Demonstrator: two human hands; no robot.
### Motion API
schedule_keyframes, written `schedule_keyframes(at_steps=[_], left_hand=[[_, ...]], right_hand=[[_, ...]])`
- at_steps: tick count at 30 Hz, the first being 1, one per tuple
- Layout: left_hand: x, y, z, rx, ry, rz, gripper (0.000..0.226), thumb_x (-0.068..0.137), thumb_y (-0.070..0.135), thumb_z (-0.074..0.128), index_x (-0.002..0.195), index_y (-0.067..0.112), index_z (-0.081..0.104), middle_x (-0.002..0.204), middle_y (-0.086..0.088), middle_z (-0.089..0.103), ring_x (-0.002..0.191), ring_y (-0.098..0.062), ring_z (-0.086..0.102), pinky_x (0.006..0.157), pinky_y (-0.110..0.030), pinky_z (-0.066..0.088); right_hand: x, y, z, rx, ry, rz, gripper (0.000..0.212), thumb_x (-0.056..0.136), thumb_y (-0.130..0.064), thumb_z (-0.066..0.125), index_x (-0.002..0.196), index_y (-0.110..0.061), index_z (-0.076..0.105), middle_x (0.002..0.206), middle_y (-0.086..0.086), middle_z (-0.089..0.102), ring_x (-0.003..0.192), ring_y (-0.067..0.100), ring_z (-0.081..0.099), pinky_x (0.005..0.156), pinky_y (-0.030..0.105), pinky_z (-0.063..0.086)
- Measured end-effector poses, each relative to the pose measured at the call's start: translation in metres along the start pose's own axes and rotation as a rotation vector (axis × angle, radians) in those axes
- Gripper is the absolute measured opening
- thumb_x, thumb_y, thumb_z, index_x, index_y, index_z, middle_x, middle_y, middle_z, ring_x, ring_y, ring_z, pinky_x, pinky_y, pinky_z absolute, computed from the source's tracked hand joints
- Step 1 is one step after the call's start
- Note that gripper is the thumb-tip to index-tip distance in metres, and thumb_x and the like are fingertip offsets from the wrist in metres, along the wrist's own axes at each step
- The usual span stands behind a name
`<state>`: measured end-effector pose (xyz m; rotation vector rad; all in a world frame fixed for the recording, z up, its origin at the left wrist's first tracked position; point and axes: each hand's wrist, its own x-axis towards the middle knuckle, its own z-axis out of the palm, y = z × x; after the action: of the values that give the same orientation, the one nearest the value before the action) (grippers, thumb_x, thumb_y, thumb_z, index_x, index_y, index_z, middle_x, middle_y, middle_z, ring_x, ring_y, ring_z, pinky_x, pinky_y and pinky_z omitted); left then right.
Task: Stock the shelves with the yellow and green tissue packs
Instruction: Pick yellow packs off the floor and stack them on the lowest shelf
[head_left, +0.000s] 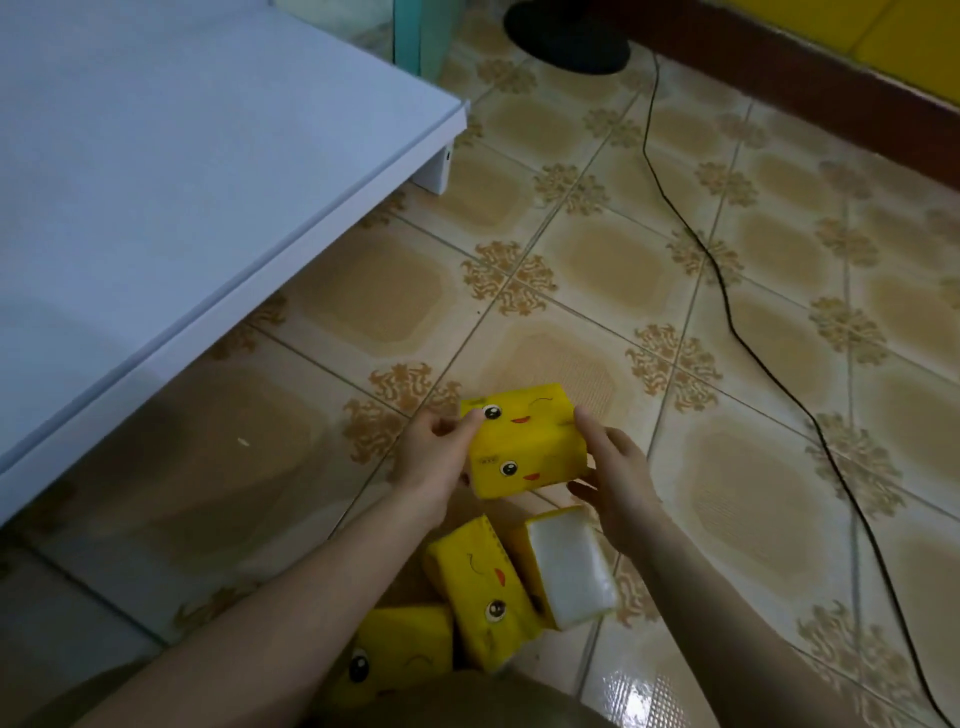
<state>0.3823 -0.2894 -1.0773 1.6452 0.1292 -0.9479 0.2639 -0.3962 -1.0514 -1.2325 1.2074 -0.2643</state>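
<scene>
Two yellow tissue packs (524, 441) with cartoon faces are stacked together and held above the tiled floor between both hands. My left hand (434, 457) grips their left end, thumb on the top edge. My right hand (613, 473) grips their right end. Below my arms, three more yellow packs lie on the floor: one upright (483, 587), one showing its clear white end (566, 566), and one near the bottom edge (400, 654). No green packs are in view.
A white shelf board (156, 182) fills the upper left, its edge running diagonally above the floor. A black cable (727, 306) snakes across the tiles on the right. A dark round base (566, 36) sits at the top.
</scene>
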Motion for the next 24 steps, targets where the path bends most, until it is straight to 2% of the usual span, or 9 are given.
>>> schedule_keyframes(at_steps=[2, 5, 8, 10, 12, 15, 19, 22, 24], left_hand=[[0.0, 0.008, -0.01, -0.082, 0.084, 0.074, 0.02, 0.083, 0.025, 0.069, 0.082, 0.017, 0.051, 0.093, -0.008, 0.06, 0.088, -0.028, 0.061, 0.075, -0.046, 0.053], [-0.002, 0.021, -0.028, -0.192, 0.144, 0.119, 0.023, 0.082, 0.02, 0.069, 0.095, 0.014, 0.051, 0.092, -0.004, 0.058, 0.088, -0.024, 0.06, 0.068, -0.034, 0.051], [-0.009, 0.031, -0.05, -0.254, 0.056, 0.075, 0.016, 0.085, 0.027, 0.066, 0.086, 0.017, 0.054, 0.093, -0.008, 0.063, 0.08, -0.023, 0.063, 0.058, -0.03, 0.054], [-0.013, 0.037, -0.066, -0.275, -0.034, 0.008, 0.023, 0.084, 0.03, 0.067, 0.096, 0.015, 0.054, 0.1, -0.01, 0.064, 0.085, -0.026, 0.064, 0.069, -0.039, 0.055], [-0.016, 0.041, -0.082, -0.304, -0.081, -0.015, 0.033, 0.084, 0.026, 0.066, 0.109, 0.01, 0.05, 0.108, -0.012, 0.062, 0.087, -0.025, 0.064, 0.071, -0.04, 0.054], [-0.021, 0.046, -0.101, -0.317, -0.002, 0.052, 0.033, 0.084, 0.018, 0.066, 0.11, 0.007, 0.05, 0.114, -0.017, 0.06, 0.09, -0.027, 0.063, 0.078, -0.045, 0.054], [-0.027, 0.055, -0.126, -0.414, 0.148, 0.122, 0.031, 0.08, 0.015, 0.071, 0.104, 0.01, 0.052, 0.113, -0.015, 0.06, 0.096, -0.028, 0.064, 0.079, -0.043, 0.054], [-0.032, 0.063, -0.145, -0.405, 0.275, 0.213, 0.053, 0.06, 0.036, 0.08, 0.1, 0.013, 0.054, 0.112, -0.014, 0.062, 0.099, -0.027, 0.064, 0.087, -0.049, 0.053], [-0.032, 0.067, -0.157, -0.407, 0.374, 0.252, 0.071, 0.052, 0.049, 0.077, 0.106, 0.01, 0.056, 0.109, -0.011, 0.064, 0.097, -0.024, 0.064, 0.083, -0.043, 0.054]], right_hand=[[-0.001, -0.007, 0.015, 0.041, -0.011, -0.023, 0.032, 0.086, -0.041, 0.061, 0.098, -0.012, 0.052, 0.1, 0.003, 0.057, 0.095, 0.021, 0.059, 0.071, 0.033, 0.052], [0.001, -0.015, 0.037, 0.155, -0.021, -0.042, 0.021, 0.086, -0.025, 0.063, 0.092, -0.01, 0.05, 0.097, 0.007, 0.056, 0.089, 0.02, 0.058, 0.066, 0.03, 0.052], [-0.001, -0.021, 0.058, 0.264, -0.1, -0.053, 0.015, 0.087, -0.013, 0.06, 0.082, -0.013, 0.046, 0.091, 0.006, 0.054, 0.086, 0.02, 0.057, 0.06, 0.027, 0.05], [-0.003, -0.023, 0.07, 0.293, -0.158, -0.075, 0.014, 0.088, -0.009, 0.058, 0.081, -0.013, 0.046, 0.09, 0.007, 0.055, 0.084, 0.02, 0.058, 0.059, 0.026, 0.052], [-0.005, -0.025, 0.083, 0.297, -0.22, -0.089, 0.009, 0.087, -0.009, 0.058, 0.084, -0.011, 0.049, 0.092, 0.009, 0.058, 0.086, 0.022, 0.06, 0.066, 0.031, 0.053], [-0.009, -0.027, 0.098, 0.275, -0.313, -0.118, 0.02, 0.076, -0.017, 0.069, 0.086, -0.014, 0.051, 0.096, 0.008, 0.06, 0.091, 0.022, 0.061, 0.069, 0.03, 0.052], [-0.015, -0.034, 0.12, 0.112, -0.419, -0.165, 0.039, 0.069, -0.046, 0.065, 0.097, -0.02, 0.058, 0.112, 0.005, 0.063, 0.107, 0.022, 0.061, 0.081, 0.028, 0.047], [-0.019, -0.046, 0.145, 0.064, -0.468, -0.207, 0.071, 0.039, -0.066, 0.08, 0.094, -0.024, 0.065, 0.096, -0.002, 0.07, 0.094, 0.017, 0.069, 0.073, 0.023, 0.053], [-0.02, -0.054, 0.167, 0.081, -0.486, -0.222, 0.061, 0.049, -0.058, 0.081, 0.094, -0.02, 0.065, 0.099, 0.004, 0.071, 0.091, 0.018, 0.069, 0.073, 0.023, 0.055]])
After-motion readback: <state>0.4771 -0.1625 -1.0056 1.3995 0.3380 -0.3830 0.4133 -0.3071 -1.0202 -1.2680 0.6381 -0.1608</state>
